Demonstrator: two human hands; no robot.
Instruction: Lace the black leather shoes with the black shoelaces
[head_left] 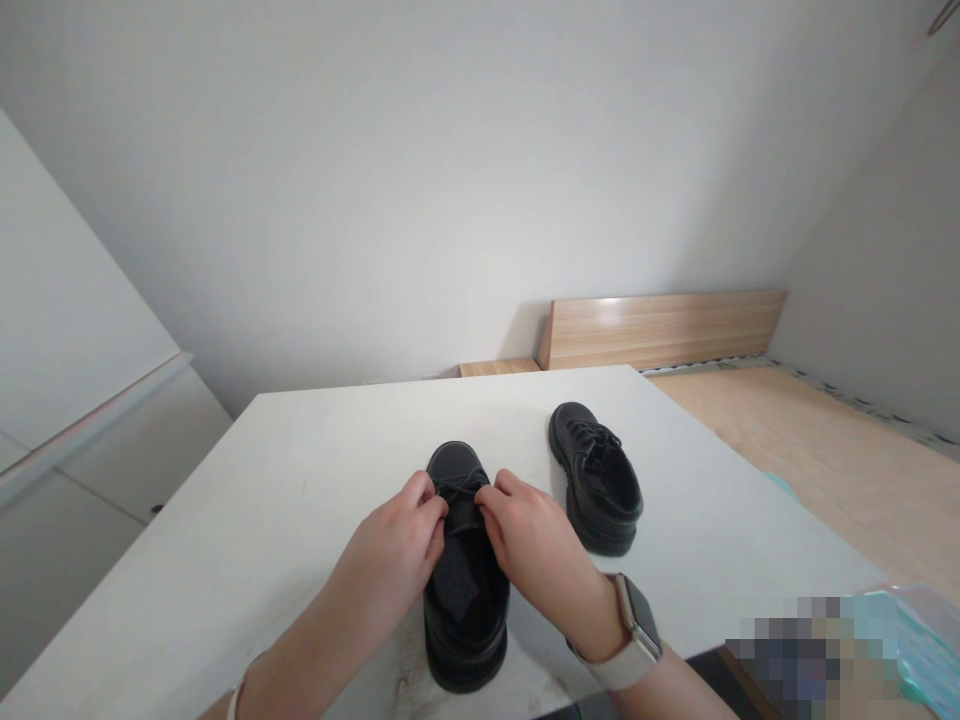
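Black laces [460, 484] are bridging your left hand [405, 530] and right hand [527, 525], both pinching them, and you are risking a slip if pulling unevenly.

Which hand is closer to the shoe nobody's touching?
Right. The right hand is at the right side of the nearer shoe, with the untouched shoe just beyond it to the right. The left hand is farther off, at the nearer shoe's left side.
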